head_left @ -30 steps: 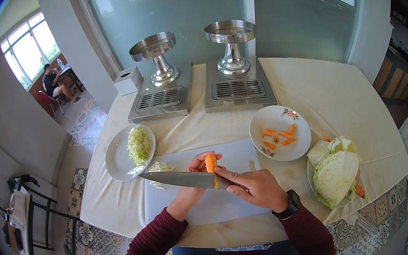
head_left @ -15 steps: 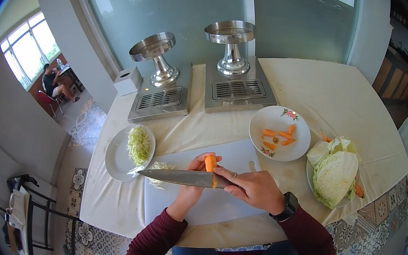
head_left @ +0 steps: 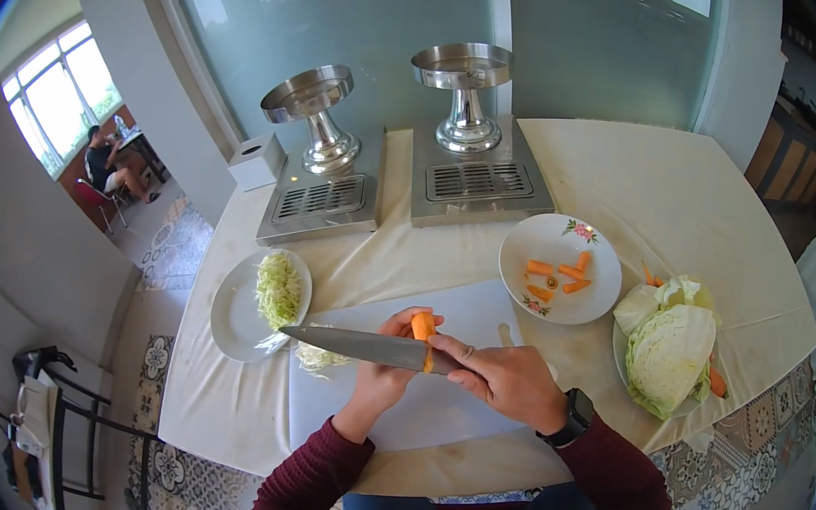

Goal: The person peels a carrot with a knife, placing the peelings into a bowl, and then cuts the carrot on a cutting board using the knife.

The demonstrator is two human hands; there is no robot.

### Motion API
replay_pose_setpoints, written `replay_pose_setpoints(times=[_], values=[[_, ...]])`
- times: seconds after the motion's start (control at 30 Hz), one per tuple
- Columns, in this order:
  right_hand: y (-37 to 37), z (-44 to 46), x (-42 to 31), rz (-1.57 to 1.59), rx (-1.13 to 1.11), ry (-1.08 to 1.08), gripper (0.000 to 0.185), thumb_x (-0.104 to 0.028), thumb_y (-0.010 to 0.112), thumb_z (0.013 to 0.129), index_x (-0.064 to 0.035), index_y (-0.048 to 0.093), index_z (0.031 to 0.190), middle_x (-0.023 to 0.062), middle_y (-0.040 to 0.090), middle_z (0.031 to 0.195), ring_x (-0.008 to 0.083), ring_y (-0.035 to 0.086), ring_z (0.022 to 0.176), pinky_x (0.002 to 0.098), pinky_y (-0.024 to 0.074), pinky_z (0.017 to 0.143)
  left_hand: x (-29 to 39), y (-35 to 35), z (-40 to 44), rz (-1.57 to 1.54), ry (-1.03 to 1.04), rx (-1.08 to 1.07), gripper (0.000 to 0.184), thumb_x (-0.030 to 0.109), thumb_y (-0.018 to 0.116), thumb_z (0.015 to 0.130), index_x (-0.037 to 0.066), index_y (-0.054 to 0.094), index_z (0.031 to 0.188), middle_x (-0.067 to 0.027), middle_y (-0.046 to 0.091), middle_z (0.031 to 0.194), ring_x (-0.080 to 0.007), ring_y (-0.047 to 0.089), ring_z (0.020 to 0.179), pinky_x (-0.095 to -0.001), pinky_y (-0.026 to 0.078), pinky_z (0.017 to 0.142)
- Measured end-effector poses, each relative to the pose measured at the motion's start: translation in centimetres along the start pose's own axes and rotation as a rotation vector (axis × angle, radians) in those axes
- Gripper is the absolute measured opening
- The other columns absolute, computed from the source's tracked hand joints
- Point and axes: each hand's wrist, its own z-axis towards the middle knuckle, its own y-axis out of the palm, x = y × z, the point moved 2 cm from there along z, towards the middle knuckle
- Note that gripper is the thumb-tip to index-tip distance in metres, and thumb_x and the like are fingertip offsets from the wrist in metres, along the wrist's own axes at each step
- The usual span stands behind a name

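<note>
Presently, the left hand (head_left: 386,378) is closed around a carrot (head_left: 422,326), holding it over the cutting board (head_left: 449,423); the right hand (head_left: 512,380) grips the knife (head_left: 367,348), blade laid across the carrot and passing before the left palm. The direction of the cutting edge cannot be determined. Assessment: short, light strokes are advisable, left fingers kept behind the carrot and clear of the edge.

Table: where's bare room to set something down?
Free: tablecloth behind the flowered bowl and cabbage, right of the metal stands. Smaller: cutting board between right hand and the tablecloth's near edge. Crowded: mid-board, with left hand, carrot, knife, shreds.
</note>
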Motion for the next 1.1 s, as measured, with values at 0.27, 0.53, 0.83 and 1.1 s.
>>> replay_pose_setpoints(times=[0.27, 0.53, 0.83, 1.1], values=[[-0.2, 0.0, 0.1, -0.012, 0.022, -0.017, 0.054, -0.042, 0.053, 0.095, -0.0240, 0.042, 0.144, 0.0069, 0.061, 0.065, 0.0267, 0.058, 0.053, 0.0367, 0.0443, 0.049, 0.4, 0.1, 0.1, 0.042, 0.026, -0.050, 0.048, -0.005, 0.059, 0.086, 0.002, 0.048, 0.132, -0.0134, 0.058, 0.126, -0.0206, 0.056, 0.117, -0.0323, 0.047, 0.098], [0.3, 0.0, 0.4, -0.001, 0.065, -0.031, 0.060, -0.045, 0.053, 0.094, -0.0238, 0.038, 0.147, 0.0061, 0.064, 0.069, 0.0263, 0.059, 0.055, 0.0354, 0.0455, 0.049, 0.1, -0.1, 0.1, 0.021, 0.027, -0.088, 0.049, -0.002, 0.063, 0.087, 0.001, 0.047, 0.132, -0.0133, 0.058, 0.127, -0.0214, 0.056, 0.119, -0.0325, 0.047, 0.098], [-0.1, -0.1, 0.8, 0.023, 0.061, -0.004, 0.062, -0.047, 0.054, 0.092, -0.0247, 0.037, 0.147, 0.0064, 0.061, 0.066, 0.0266, 0.056, 0.050, 0.0355, 0.0438, 0.047, 0.0, 0.0, -0.4, 0.063, 0.056, -0.093, 0.052, 0.004, 0.068, 0.086, 0.002, 0.047, 0.134, -0.0071, 0.058, 0.121, -0.0154, 0.056, 0.110, -0.0288, 0.048, 0.092], [-1.0, 0.2, 0.9, 0.024, -0.013, 0.071, 0.056, -0.044, 0.053, 0.094, -0.0217, 0.042, 0.145, 0.0092, 0.061, 0.068, 0.0284, 0.057, 0.054, 0.0362, 0.0447, 0.051, -0.4, 0.4, -0.5, 0.030, 0.076, -0.138, 0.052, 0.011, 0.070, 0.088, 0.000, 0.047, 0.134, -0.0077, 0.056, 0.126, -0.0159, 0.056, 0.110, -0.0298, 0.045, 0.095]])
